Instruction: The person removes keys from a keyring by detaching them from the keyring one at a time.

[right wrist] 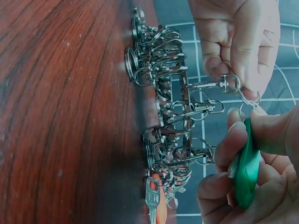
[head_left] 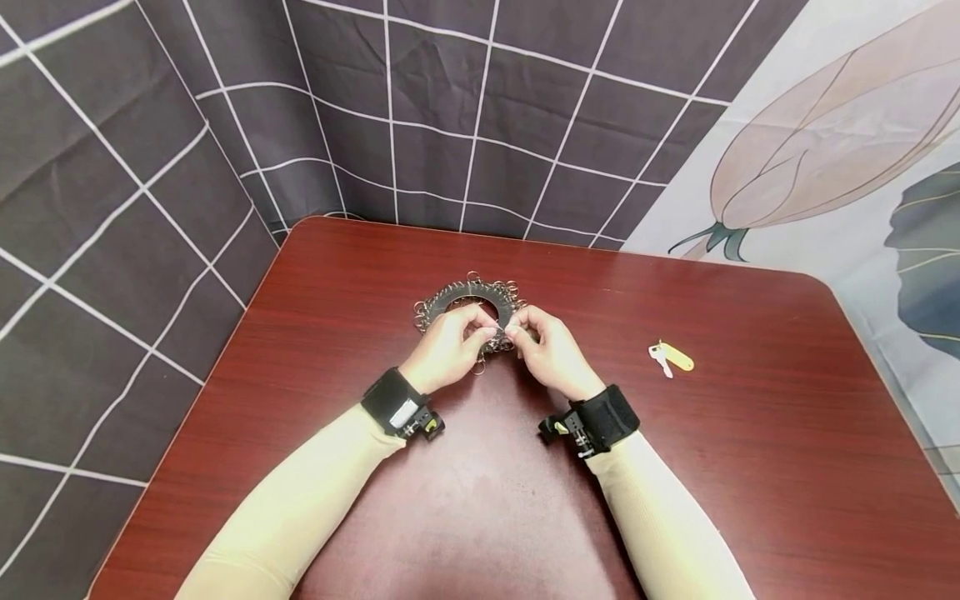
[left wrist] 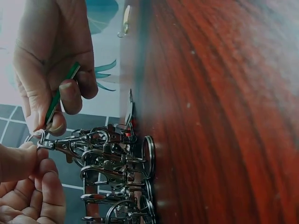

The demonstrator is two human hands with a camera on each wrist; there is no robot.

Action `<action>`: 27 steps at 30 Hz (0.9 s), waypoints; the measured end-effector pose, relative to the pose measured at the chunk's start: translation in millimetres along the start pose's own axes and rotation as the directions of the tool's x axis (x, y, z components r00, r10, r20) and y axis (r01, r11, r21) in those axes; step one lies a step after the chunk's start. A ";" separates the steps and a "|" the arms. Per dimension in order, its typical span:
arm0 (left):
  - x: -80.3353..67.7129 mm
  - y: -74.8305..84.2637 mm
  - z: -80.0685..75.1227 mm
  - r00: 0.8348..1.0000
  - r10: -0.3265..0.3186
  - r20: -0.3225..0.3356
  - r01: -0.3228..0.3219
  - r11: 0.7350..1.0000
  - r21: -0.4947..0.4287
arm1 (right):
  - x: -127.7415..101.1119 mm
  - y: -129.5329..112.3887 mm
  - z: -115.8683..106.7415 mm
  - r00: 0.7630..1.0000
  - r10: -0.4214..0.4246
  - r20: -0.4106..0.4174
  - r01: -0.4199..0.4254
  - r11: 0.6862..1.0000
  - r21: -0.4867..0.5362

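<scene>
We see both hands meeting over the key ring (head_left: 467, 302), a dark disc hung with metal clasps, lying on the desk (head_left: 675, 467) toward its far edge. The left hand (head_left: 447, 347) pinches a small split ring (right wrist: 247, 97) at the end of one clasp (right wrist: 212, 84), fingers curled tight around it. The right hand (head_left: 549, 350) has its grip pressed on a green key tag (right wrist: 247, 175), held right against that split ring. A yellow-tagged key (head_left: 670, 357) lies on the desk well apart, to the right.
</scene>
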State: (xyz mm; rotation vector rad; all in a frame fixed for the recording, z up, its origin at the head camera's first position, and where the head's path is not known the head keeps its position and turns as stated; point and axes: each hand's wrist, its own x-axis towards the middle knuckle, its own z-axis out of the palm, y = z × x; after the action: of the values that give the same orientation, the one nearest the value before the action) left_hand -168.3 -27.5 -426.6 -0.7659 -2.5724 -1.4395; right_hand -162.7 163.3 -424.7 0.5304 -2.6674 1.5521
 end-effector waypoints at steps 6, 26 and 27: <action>0.5 -0.8 -0.4 0.998 0.061 0.024 -0.061 0.997 0.037 | 0.7 -0.3 -0.5 1.000 0.009 0.011 -0.009 1.000 -0.008; 1.4 0.4 1.1 0.992 -0.046 0.117 0.046 0.999 0.006 | 1.5 -4.7 -2.3 0.998 0.062 0.006 -0.063 0.994 0.084; 1.6 0.3 1.0 0.990 -0.053 0.129 0.053 0.999 0.004 | 1.7 -4.3 -2.0 0.998 0.065 0.005 -0.065 0.994 0.088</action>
State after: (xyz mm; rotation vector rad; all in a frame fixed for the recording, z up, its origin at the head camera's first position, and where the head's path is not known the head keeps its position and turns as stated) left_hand -169.4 -26.0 -426.4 -0.8230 -2.7083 -1.4498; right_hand -163.3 162.6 -419.8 0.4519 -2.6539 1.6940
